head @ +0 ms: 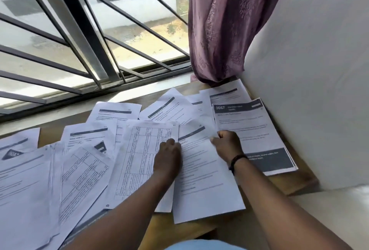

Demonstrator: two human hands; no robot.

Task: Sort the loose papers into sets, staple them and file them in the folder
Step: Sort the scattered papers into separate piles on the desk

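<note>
Barred window w/ dark metal grille (79, 36) and mauve patterned curtain (219, 24) stand behind a brown wooden tabletop (289, 182) strewn w/ loose white printed papers (83, 170); a neat stack topped by a sheet marked 3667 (251, 130) lies at the right, near the wall. Left hand (168, 156) rests knuckles-up on a white sheet w/ a printed table (143, 160), fingers curled under, grip can't tell. Right hand (227, 144), dark band on wrist, pinches the upper edge of a white text sheet (203, 180).

Loose papers (83, 170) cover the table (279, 182); wall (319, 90) blocks right, window grille (79, 40) ahead.
</note>
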